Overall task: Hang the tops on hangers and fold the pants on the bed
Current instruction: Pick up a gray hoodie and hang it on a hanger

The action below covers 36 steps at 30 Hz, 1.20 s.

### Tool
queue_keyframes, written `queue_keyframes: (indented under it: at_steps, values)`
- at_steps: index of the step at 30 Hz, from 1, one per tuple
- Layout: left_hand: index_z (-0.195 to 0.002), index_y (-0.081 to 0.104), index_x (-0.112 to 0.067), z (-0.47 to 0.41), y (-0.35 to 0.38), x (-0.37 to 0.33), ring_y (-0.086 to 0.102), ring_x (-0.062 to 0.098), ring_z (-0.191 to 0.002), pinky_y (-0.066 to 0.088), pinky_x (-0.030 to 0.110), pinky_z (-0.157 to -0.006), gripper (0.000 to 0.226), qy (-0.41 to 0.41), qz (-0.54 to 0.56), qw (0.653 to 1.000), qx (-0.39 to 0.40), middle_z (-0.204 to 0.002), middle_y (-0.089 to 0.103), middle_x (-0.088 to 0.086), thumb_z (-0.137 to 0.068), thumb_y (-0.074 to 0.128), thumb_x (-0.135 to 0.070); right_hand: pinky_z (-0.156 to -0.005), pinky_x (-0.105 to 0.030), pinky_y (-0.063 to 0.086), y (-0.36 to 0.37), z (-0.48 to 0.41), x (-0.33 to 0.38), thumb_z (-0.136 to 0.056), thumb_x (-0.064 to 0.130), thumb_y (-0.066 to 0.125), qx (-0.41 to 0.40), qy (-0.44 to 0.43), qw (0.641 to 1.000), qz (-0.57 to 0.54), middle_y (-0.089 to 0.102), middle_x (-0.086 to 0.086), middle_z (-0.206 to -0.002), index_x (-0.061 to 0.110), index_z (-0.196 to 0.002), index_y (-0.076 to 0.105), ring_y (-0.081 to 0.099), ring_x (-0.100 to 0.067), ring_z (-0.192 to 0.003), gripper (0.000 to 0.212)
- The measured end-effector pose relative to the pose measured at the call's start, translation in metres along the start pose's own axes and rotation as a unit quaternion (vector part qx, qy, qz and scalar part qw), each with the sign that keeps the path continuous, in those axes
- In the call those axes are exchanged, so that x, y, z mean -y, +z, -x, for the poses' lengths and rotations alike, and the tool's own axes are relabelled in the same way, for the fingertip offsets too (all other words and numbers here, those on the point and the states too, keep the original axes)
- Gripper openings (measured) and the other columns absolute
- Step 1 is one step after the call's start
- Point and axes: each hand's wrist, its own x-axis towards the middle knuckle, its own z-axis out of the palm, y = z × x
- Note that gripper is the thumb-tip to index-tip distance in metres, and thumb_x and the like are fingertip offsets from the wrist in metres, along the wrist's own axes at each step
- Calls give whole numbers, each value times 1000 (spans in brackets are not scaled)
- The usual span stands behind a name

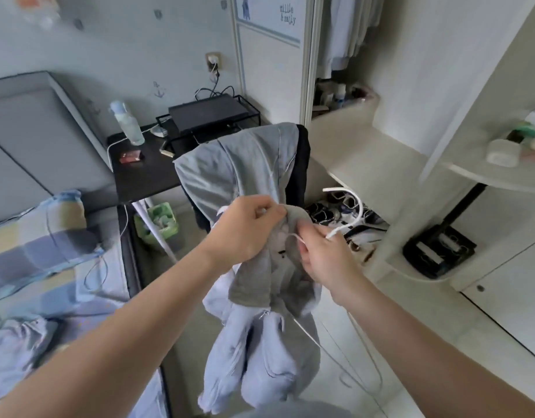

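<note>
A light blue zip-up hoodie [260, 351] with a grey hood lining hangs in mid-air in front of me. My left hand [245, 230] pinches the hood edge near the collar. My right hand [323, 254] grips the other side of the collar together with a white hanger [355, 206], whose hook curves up to the right of the hand. A thin white hanger arm shows below the hoodie on the right. A grey garment [239, 167] is draped over a chair back just beyond my hands. The bed [64, 267] with blue checked bedding lies at the left.
A black side table [142, 173] holds a bottle, a small red box and a black wire rack. A green bin [157, 221] stands under it. The open wardrobe [350, 55] with hanging clothes is at the back right, white shelves at the right, shoes on the floor.
</note>
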Motion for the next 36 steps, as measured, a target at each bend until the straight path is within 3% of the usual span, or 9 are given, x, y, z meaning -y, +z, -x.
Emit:
queue_keyframes:
  at_steps: [4,8,12,14,16,19,23,29,36]
  values:
    - [-82,65,-5,34,9,14,46,18,-56,36,30,-54,27,7,57,998,3,-63,58,23,-98,61,-26,-38,-19,22,1,17,-4,-106,27,43,46,-30,996,-73,33,9,-46,22,-54,48,28,-7,-38,53]
    - [-81,68,-3,47,10,14,46,9,-53,39,21,-52,26,-14,36,999,-6,-59,57,4,-97,60,-22,-49,-23,34,12,24,-16,-108,23,38,43,-86,995,-27,47,10,-48,23,-56,54,43,-8,-47,55]
    - [-80,70,-13,59,7,22,52,14,-59,48,44,-61,25,-7,-8,999,38,-66,63,11,-99,58,-25,-44,-13,31,14,35,-21,-107,21,43,74,-82,991,-79,44,-4,-52,8,-59,55,39,-2,-41,51]
    - [-80,70,-17,66,5,27,57,17,-66,50,46,-67,27,100,-120,987,23,-70,63,6,-99,55,-31,-43,-12,28,9,38,-21,-104,26,46,93,-95,986,-100,40,-11,-55,-5,-65,53,36,-3,-41,50]
    - [-83,71,-22,72,0,28,54,19,-81,46,37,-73,30,235,-288,928,-41,-85,61,-6,-97,52,-42,-43,-13,27,2,39,-18,-104,26,45,113,-109,982,-102,41,-5,-49,8,-56,55,36,-4,-39,53]
    - [-86,70,-26,69,-14,35,53,19,-90,40,35,-76,50,297,-372,878,-46,-95,62,-9,-96,41,-65,-44,-16,27,-9,39,-9,-99,33,46,122,-137,980,-80,39,6,-42,0,-56,54,34,-5,-37,55]
    - [-69,51,-15,58,-10,52,47,17,-55,41,38,-48,66,290,-297,908,44,-60,46,-5,-95,35,-73,-47,-21,28,-20,36,-9,-95,40,53,140,-171,975,-13,36,2,-44,-8,-61,50,33,-10,-40,58]
    - [-65,53,-13,56,-7,68,40,18,-56,38,41,-53,57,247,-165,953,57,-58,41,-1,-90,55,-64,-50,-13,33,-62,42,-35,-98,20,60,147,-114,978,99,50,5,-54,8,-79,69,40,-3,-46,23]
    - [-64,37,-17,65,13,64,33,12,-54,29,24,-52,49,231,-122,964,47,-58,36,-2,-96,53,-50,-53,-23,31,-79,47,-56,-99,19,55,59,-127,982,128,43,-2,-54,15,-69,62,37,-12,-54,31]
